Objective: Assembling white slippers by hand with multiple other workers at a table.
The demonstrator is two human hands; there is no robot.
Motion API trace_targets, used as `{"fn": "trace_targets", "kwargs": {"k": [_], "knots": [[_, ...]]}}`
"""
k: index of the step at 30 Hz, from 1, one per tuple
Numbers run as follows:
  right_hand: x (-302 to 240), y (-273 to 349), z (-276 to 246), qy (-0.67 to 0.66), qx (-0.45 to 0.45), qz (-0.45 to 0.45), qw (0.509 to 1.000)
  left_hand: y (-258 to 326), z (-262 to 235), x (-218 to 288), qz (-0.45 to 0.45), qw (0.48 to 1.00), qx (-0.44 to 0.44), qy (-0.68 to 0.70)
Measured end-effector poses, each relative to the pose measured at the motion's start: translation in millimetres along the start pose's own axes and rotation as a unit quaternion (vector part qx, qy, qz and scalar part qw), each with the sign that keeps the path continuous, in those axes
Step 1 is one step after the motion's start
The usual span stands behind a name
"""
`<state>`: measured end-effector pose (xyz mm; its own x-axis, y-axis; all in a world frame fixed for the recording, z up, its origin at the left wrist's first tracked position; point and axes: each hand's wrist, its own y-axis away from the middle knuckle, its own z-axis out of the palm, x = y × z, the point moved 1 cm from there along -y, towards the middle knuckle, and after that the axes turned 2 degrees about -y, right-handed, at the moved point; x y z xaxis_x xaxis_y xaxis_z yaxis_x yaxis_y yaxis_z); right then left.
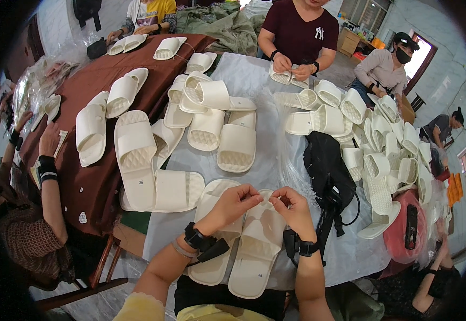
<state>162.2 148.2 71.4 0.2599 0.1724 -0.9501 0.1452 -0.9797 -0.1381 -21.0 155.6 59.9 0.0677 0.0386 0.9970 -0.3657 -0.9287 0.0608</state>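
Left hand [232,207]: curled, thumb and fingertips pinched; cannot tell whether anything thin is between them.
Right hand [294,208]: likewise pinched, just beside the left, its hold unclear.
Slippers [254,243]: a cream pair lying side by side beneath the hands, at the near table edge.
Black bag [326,166]: beyond the right hand.

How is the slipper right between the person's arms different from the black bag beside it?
The slipper is creamy white; the bag is black. The slipper has one wide band, while the bag has a thin loop. Both lie on the pale table cover.
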Motion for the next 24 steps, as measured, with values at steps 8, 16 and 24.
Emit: {"fn": "trace_targets", "kwargs": {"k": [8,16,24], "knots": [[6.1,-1.3,-1.4,-0.008,-0.012,0.0,1.0,-2.1,-0.6,-0.4,-0.005,1.0,-0.002,0.002],[-2.8,-0.6,-3.4,-0.022,-0.028,-0.025,0.999,-1.1,0.3,1.1,0.01,1.0,0.024,0.007],[-2.2,-1.2,-0.2,-0.037,-0.049,-0.025,0.998,-0.1,-0.7,6.0,-0.019,1.0,-0.002,-0.019]]}}
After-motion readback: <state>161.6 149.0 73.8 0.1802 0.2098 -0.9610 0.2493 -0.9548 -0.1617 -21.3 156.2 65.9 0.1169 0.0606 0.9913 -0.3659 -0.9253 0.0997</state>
